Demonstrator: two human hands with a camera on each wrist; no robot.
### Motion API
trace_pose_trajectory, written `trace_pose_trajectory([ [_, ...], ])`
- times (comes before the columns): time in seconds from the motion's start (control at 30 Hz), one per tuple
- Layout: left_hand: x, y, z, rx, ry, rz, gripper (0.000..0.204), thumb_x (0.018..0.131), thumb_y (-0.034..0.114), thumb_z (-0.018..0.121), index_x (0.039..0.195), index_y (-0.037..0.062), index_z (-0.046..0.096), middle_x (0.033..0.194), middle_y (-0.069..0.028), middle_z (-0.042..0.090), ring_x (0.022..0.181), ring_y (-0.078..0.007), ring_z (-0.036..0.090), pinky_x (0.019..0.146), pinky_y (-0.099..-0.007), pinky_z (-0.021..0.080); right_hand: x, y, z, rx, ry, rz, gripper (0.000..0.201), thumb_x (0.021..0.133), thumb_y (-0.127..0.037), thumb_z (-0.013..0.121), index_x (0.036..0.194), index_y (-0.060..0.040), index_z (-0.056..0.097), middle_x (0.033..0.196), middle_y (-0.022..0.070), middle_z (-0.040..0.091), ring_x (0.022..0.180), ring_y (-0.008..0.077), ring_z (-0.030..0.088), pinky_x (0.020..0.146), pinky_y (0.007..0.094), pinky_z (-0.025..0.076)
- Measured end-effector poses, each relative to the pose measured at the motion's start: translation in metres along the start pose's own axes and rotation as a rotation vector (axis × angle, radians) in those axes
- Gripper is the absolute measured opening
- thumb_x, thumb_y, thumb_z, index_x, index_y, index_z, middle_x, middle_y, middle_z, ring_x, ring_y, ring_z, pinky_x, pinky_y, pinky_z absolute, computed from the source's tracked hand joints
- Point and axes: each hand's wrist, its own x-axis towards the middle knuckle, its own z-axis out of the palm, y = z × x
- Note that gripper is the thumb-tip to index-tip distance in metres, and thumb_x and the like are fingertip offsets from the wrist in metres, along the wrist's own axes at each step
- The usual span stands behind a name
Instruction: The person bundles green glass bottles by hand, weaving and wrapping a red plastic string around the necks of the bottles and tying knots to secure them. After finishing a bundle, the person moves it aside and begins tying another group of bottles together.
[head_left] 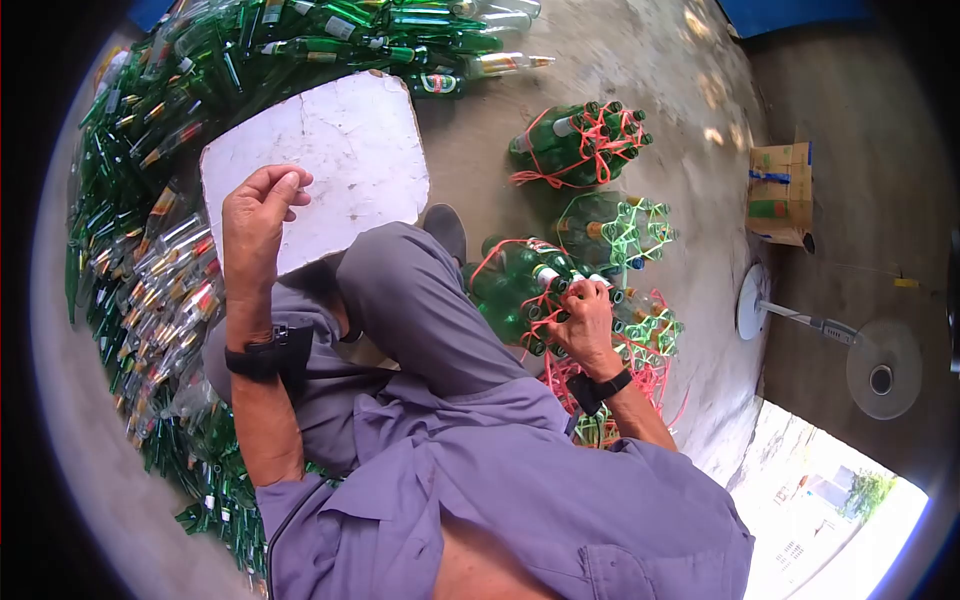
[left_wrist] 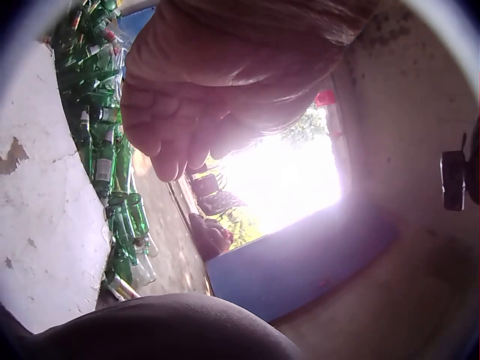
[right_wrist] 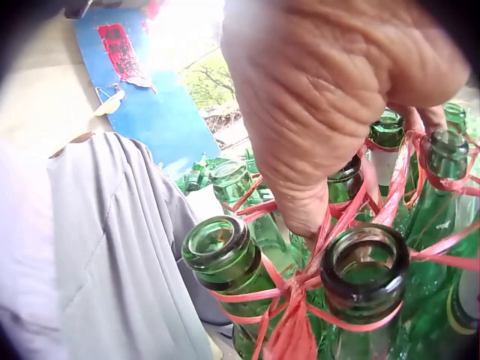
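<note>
Over the white board, the left hand [head_left: 262, 212] is raised with its fingers curled; no object shows in it. Its curled fingers [left_wrist: 176, 127] also appear in the left wrist view. At a bundle of green bottles [head_left: 505, 287] beside the right knee, the right hand [head_left: 587, 325] grips red twine among the bottle necks. Close up, the hand [right_wrist: 322, 97] has its thumb and fingers round strands of red twine [right_wrist: 296, 315], knotted between green bottle necks [right_wrist: 365, 262]. Parts of the fingers are hidden behind the strands and the palm.
A white board [head_left: 330, 150] lies at the left, with a large heap of green and clear bottles [head_left: 160, 290] round it. Two more tied bundles [head_left: 560, 140] stand beyond the held one. A carton [head_left: 782, 195] and a fan [head_left: 882, 375] are at the right.
</note>
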Motion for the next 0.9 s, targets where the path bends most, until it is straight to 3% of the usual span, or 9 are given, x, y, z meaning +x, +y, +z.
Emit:
trace_pose_trajectory([
  [0.27,0.001,-0.005,0.001,0.013,-0.008,-0.016,0.022,0.100,0.019,0.061,0.106,0.0025,0.072,0.101,-0.0062,0.076,0.083,-0.0089,0.066,0.074,-0.0244,0.048,-0.038,0.019,0.026,-0.006,-0.056,0.077,0.030,0.058,-0.017,0.080,0.082,-0.0012,0.074,0.109,0.0120,0.060,0.109,0.0389,0.051,0.091,0.0481,0.048],
  [0.43,0.003,-0.005,0.004,0.035,-0.018,-0.020,0.022,0.100,0.019,0.060,0.108,0.0015,0.071,0.100,-0.0062,0.075,0.082,-0.0101,0.066,0.074,-0.0247,0.047,-0.061,0.030,0.040,-0.008,-0.091,0.108,0.030,0.056,-0.015,0.081,0.081,-0.0007,0.073,0.109,0.0123,0.060,0.110,0.0395,0.051,0.091,0.0487,0.048],
  [0.5,0.004,-0.007,0.005,0.036,-0.019,-0.022,0.022,0.100,0.019,0.060,0.107,0.0016,0.071,0.100,-0.0061,0.075,0.082,-0.0101,0.066,0.074,-0.0246,0.047,-0.070,0.033,0.044,-0.038,-0.052,0.092,0.032,0.056,-0.018,0.081,0.079,0.0033,0.070,0.106,0.0137,0.059,0.104,0.0356,0.053,0.089,0.0466,0.049],
  [0.9,0.008,-0.010,0.007,0.058,-0.034,-0.047,0.023,0.101,0.020,0.060,0.107,0.0026,0.072,0.101,-0.0056,0.075,0.084,-0.0092,0.066,0.074,-0.0245,0.048,-0.074,0.023,0.064,-0.041,-0.091,0.094,0.030,0.054,-0.015,0.080,0.077,-0.0006,0.070,0.109,0.0104,0.059,0.109,0.0381,0.051,0.082,0.0481,0.050],
])
